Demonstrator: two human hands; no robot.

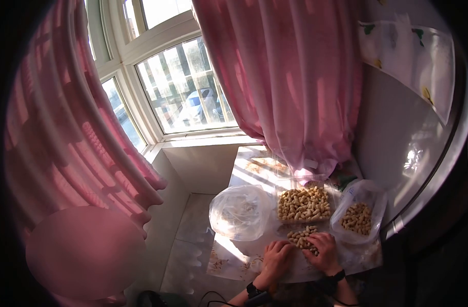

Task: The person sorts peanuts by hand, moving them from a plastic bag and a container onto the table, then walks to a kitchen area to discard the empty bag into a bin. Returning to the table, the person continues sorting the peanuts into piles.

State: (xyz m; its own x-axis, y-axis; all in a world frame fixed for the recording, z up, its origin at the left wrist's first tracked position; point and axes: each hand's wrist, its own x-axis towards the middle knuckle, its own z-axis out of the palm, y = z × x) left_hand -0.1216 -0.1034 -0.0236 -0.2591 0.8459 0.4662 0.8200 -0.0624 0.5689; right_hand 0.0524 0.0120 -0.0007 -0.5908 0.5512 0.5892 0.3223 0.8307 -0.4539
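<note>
A small loose pile of unshelled peanuts [301, 237] lies near the table's front edge, between my two hands. My left hand [278, 259] rests at the pile's left side, its fingers bent and close together; whatever lies under the fingertips is hidden. On the pile's right side, my right hand [324, 253] reaches over the peanuts with its thumb apart from the fingers, touching the nuts. Just behind the pile stands a clear box [295, 221] heaped with more peanuts. To its right, an open clear plastic bag [375, 202] holds another batch of peanuts.
A puffy translucent plastic bag [240, 212] sits on the table [290, 275] to the left. Pink curtains [295, 77] hang down to the table's back, beside a sunlit window [185, 87]. A white, curved-edged surface [397, 128] rises at the right.
</note>
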